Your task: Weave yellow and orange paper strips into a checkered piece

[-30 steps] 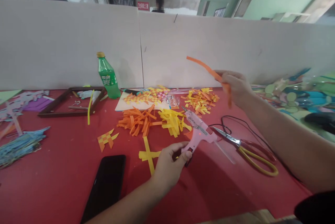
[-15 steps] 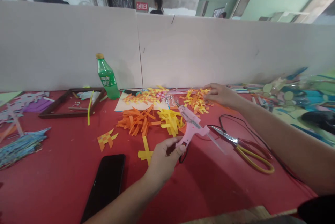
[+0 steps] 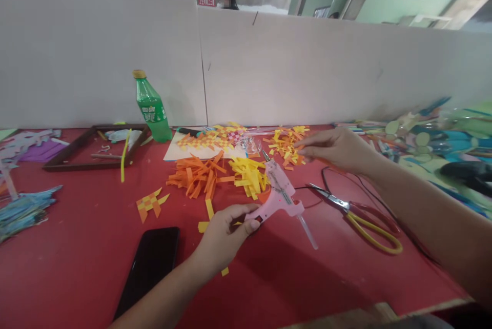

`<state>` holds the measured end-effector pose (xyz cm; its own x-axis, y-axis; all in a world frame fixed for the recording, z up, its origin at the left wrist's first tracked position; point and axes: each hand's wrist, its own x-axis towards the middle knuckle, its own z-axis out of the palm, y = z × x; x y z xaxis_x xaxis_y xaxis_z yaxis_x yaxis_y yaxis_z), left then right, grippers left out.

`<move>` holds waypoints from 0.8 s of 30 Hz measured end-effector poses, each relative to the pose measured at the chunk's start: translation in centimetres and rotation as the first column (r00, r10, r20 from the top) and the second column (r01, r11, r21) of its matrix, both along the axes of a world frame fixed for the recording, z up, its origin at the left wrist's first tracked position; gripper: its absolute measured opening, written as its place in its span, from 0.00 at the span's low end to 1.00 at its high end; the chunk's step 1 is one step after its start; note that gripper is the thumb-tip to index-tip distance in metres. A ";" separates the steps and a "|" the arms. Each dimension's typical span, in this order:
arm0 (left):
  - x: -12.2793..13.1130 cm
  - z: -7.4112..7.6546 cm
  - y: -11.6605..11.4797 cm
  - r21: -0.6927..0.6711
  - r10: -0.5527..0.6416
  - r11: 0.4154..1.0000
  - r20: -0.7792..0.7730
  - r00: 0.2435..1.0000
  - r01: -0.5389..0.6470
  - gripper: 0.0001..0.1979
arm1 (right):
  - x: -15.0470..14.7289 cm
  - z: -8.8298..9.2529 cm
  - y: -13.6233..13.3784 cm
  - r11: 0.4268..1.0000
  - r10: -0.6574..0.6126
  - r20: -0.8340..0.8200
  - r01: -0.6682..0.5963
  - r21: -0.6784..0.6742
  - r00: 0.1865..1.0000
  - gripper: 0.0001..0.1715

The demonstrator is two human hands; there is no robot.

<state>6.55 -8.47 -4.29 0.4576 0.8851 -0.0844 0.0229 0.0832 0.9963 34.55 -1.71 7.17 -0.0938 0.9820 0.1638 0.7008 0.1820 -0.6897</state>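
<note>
My left hand (image 3: 225, 234) grips the handle of a pink glue gun (image 3: 277, 193), which is tilted above the red table (image 3: 88, 247) with its nozzle pointing away. My right hand (image 3: 338, 148) is pinched on an orange paper strip next to a heap of small orange and yellow woven pieces (image 3: 286, 143). Between my hands lie a pile of orange strips (image 3: 196, 178) and a pile of yellow strips (image 3: 249, 172). A yellow paper cross lies partly hidden under my left hand.
Yellow-handled scissors (image 3: 361, 216) and a black cord lie at the right. A black phone (image 3: 148, 267) lies near the front edge. A green bottle (image 3: 150, 107), a wooden frame (image 3: 92, 145) and a woven sheet (image 3: 209, 140) stand by the white partition. Paper scraps crowd both sides.
My right hand came down from holding an orange strip in the air to the heap of woven pieces. My left hand has turned the glue gun slightly left.
</note>
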 end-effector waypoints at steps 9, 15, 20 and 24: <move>-0.4 0.3 -0.6 0.020 -0.011 1.000 -0.048 0.999 0.012 0.17 | -1.8 1.3 -0.8 0.981 0.177 0.038 -0.180 0.074 0.983 0.15; -0.8 0.7 -0.6 0.052 0.028 0.998 -0.094 0.995 -0.023 0.16 | -3.7 2.0 -2.0 0.970 0.161 0.103 -0.177 0.165 0.981 0.14; -0.8 0.4 -0.6 0.045 0.028 0.999 -0.089 0.996 -0.024 0.18 | -5.0 2.1 -3.2 0.930 0.112 0.266 -0.196 0.311 0.957 0.08; -0.7 0.3 -0.8 0.046 0.012 0.999 -0.069 0.998 -0.009 0.18 | -5.0 1.9 -3.6 0.857 0.174 0.371 -0.326 0.399 0.912 0.11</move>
